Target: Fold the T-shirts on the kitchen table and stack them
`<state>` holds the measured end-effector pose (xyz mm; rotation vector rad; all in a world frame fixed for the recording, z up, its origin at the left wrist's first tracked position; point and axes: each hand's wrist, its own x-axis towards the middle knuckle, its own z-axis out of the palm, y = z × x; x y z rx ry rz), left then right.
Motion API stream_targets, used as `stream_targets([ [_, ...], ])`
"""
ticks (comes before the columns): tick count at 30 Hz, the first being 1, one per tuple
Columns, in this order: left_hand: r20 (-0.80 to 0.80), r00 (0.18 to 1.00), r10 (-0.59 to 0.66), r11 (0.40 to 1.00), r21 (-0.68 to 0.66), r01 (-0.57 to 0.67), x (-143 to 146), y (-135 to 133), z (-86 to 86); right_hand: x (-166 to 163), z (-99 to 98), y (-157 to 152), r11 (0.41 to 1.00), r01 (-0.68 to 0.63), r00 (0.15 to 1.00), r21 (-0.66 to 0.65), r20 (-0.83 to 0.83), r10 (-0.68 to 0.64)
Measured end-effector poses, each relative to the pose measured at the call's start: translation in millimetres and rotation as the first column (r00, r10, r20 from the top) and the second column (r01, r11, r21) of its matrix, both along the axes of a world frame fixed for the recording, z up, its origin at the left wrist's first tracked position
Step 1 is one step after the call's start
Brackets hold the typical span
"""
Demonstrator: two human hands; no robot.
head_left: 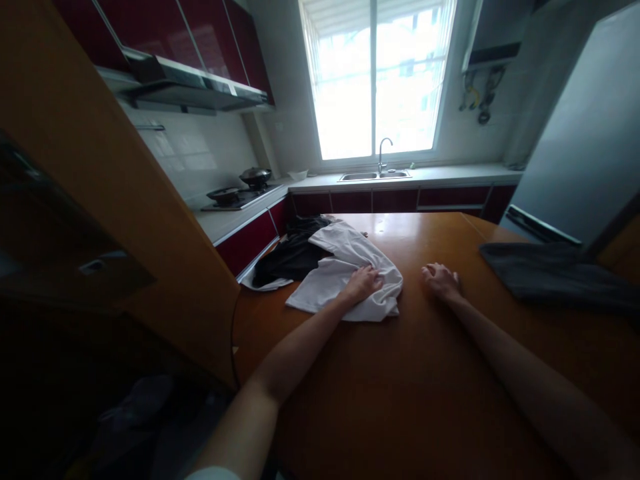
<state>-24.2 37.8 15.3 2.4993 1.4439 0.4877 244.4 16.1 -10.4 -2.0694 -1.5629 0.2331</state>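
Note:
A white T-shirt (333,283) lies crumpled on the wooden table, with folds gathered around my left hand (364,283). That hand is on top of the cloth, its fingers bent into the fabric and closed on it. Black clothing (287,257) is heaped against the shirt's left side, partly beneath it. My right hand (441,281) rests on the bare wood to the right of the shirt, apart from it. Its fingers are loosely curved and spread, with nothing in them.
The round-edged wooden table (400,380) fills the foreground. Dark grey cloth (550,273) lies at its right side. Beyond are a counter with a sink (360,177), a stove (245,198) with pans, and a fridge (585,133). A wooden panel (150,220) stands close on the left.

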Motion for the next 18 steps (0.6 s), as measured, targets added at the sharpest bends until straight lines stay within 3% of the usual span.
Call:
stream_targets([
  [4, 0.023, 0.952, -0.305, 0.952, 0.011, 0.305, 24.2, -37.8, 16.5, 10.4, 6.5, 0.0, 0.986, 0.092, 0.96, 0.141, -0.277, -0.05],
  [7, 0.175, 0.821, -0.543, 0.816, -0.117, 0.565, 32.2, -53.9, 37.4, 18.1, 10.3, -1.4, 0.95, 0.145, 0.922, 0.275, -0.386, -0.029],
  [9, 0.31, 0.748, -0.587, 0.707, -0.253, 0.66, 32.4, -51.0, 49.7, 20.7, 12.0, -2.4, 0.937, 0.126, 0.911, 0.326, -0.412, 0.021],
  [10, 0.36, 0.755, -0.548, 0.701, -0.294, 0.65, 31.0, -44.9, 54.2, 20.6, 12.2, -2.7, 0.937, 0.095, 0.908, 0.336, -0.415, 0.056],
  [11, 0.394, 0.784, -0.48, 0.736, -0.306, 0.604, 28.6, -36.1, 57.1, 19.5, 11.9, -3.0, 0.94, 0.045, 0.907, 0.338, -0.408, 0.103],
  [14, 0.448, 0.881, -0.153, 0.947, -0.189, 0.26, 13.9, 0.5, 57.6, 8.9, 7.2, -3.0, 0.923, -0.176, 0.892, 0.341, -0.341, 0.296],
  [16, 0.472, 0.881, 0.032, 0.993, -0.114, 0.026, -2.2, 25.7, 53.0, -3.8, 3.2, -3.9, 0.861, -0.34, 0.838, 0.378, -0.293, 0.46],
  [18, 0.466, 0.874, 0.14, 0.99, -0.095, -0.108, -20.4, 45.8, 47.4, -19.1, 1.7, -7.6, 0.761, -0.465, 0.748, 0.452, -0.26, 0.611],
])
